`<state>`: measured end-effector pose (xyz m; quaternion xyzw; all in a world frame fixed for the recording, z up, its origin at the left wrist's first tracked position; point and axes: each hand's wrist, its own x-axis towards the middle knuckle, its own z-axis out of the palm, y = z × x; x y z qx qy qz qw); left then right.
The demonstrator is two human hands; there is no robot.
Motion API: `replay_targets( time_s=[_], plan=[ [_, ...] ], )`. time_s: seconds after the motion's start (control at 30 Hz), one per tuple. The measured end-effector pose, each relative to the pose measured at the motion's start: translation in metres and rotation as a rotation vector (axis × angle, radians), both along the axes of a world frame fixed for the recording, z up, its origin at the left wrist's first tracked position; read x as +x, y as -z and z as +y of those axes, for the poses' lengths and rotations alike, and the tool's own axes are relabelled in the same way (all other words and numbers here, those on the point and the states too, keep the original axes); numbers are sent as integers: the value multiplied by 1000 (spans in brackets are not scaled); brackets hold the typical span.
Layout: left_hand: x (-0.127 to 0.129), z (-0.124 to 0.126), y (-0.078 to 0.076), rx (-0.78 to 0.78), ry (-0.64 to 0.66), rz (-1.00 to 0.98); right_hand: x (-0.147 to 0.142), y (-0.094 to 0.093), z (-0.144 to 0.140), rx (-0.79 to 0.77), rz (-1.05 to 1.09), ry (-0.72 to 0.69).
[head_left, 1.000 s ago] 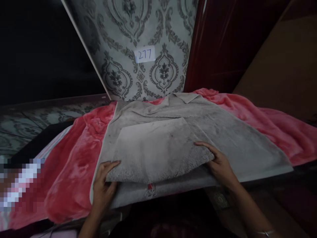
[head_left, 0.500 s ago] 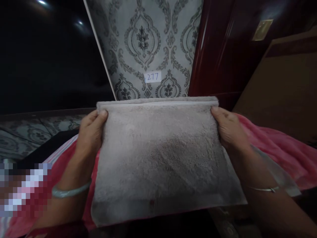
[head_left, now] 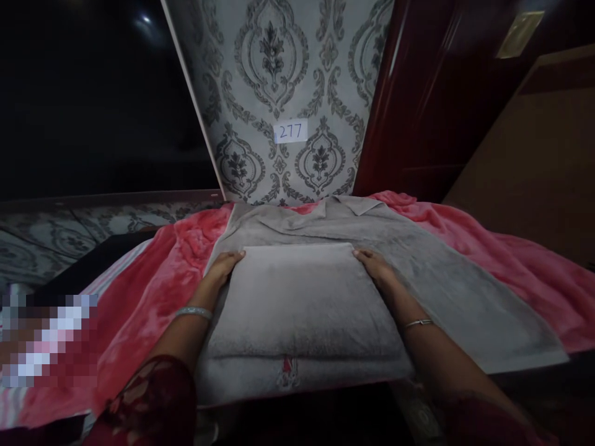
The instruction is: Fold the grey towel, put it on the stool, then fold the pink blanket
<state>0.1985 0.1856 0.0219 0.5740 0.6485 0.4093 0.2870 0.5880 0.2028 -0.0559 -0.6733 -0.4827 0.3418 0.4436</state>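
Observation:
A folded grey towel (head_left: 302,303) lies in front of me, its far edge straight. My left hand (head_left: 225,266) pinches its far left corner, with the thumb on top. At the far right corner my right hand (head_left: 374,266) grips the towel the same way. A small emblem with a red part (head_left: 289,368) shows on the layer along the near edge. Beneath and behind the folded towel, a larger grey cloth (head_left: 446,291) is spread out, wrinkled at its far side. I cannot tell whether the two are one piece.
A pink-red plush blanket (head_left: 153,291) covers the surface on both sides. Beyond it stands a patterned wall with a paper label reading 277 (head_left: 290,131). A large black screen (head_left: 93,105) is at the left, a dark red door panel (head_left: 418,111) and a cardboard sheet (head_left: 543,155) at the right.
Both hands have moved away from me and down, laying the raised towel onto the spread grey cloth. The emblem and the cloth behind have come into view.

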Motion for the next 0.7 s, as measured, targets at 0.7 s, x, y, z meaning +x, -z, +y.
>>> replay_targets(
  time_s=[0.7],
  plan=[
    [149,-40,51,147,688,912,-75,-6,-27,216,-1064,-348]
  ],
)
